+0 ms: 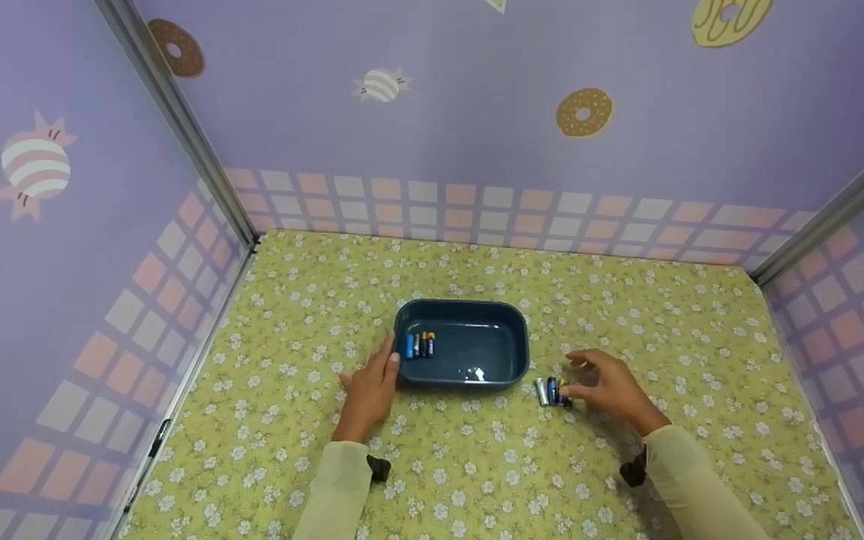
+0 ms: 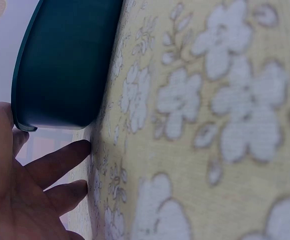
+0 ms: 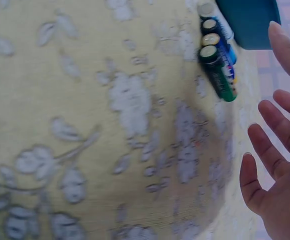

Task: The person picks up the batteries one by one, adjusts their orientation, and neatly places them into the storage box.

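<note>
A dark blue-green plastic tub (image 1: 469, 352) sits on the flowered cloth, with several batteries (image 1: 421, 345) side by side at its left inside. My left hand (image 1: 370, 386) is at the tub's left wall, its fingers extended beside the rim; in the left wrist view the tub's outer wall (image 2: 65, 70) rises just beyond the fingertips. Right of the tub, another row of several batteries (image 1: 548, 391) lies on the cloth. Over that row's right end hovers my right hand (image 1: 612, 386), thumb and fingers parted. The right wrist view shows a green-and-black battery (image 3: 217, 72) nearest that hand, apart from the fingers.
A yellow flowered cloth (image 1: 312, 300) covers the table. Purple wall panels (image 1: 477, 135) with printed sweets and a checked band stand at the back and both sides, joined by grey metal posts (image 1: 184, 127).
</note>
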`<state>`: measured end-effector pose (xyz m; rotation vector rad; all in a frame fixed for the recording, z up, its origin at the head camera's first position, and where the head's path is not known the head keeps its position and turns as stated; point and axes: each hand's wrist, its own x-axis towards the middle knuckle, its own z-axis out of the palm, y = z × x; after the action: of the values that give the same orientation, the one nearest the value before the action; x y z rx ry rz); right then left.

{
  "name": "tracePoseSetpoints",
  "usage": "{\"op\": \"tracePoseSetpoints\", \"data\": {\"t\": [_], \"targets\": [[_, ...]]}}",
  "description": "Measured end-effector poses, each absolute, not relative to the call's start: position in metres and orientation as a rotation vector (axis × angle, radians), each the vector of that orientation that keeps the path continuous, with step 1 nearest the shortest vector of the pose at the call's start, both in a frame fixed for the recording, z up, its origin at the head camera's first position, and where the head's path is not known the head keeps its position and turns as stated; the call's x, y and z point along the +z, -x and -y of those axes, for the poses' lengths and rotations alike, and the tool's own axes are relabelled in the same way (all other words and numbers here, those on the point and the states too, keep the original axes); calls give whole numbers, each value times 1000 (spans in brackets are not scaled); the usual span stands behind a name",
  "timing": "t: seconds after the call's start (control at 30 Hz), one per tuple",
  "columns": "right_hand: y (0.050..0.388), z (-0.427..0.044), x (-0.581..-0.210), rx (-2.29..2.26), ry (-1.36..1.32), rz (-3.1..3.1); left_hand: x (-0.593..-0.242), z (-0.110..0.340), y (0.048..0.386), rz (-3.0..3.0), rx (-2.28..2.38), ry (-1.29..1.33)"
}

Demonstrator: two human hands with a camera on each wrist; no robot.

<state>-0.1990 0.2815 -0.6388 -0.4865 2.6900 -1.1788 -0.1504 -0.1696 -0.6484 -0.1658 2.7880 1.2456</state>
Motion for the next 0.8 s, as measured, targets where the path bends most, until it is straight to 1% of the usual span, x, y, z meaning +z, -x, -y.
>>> {"op": "tracePoseSetpoints", "data": {"t": [0.3, 0.5, 0.8], "targets": [[192, -285, -651, -1187, 418, -2616, -648, 170, 150, -2789, 1245, 169], [189, -289, -655, -1151, 506, -2630, -647, 169, 150, -2801, 1255, 174], [189, -289, -658, -1029, 559, -2721, -647, 168, 149, -2799, 1249, 196]]}}
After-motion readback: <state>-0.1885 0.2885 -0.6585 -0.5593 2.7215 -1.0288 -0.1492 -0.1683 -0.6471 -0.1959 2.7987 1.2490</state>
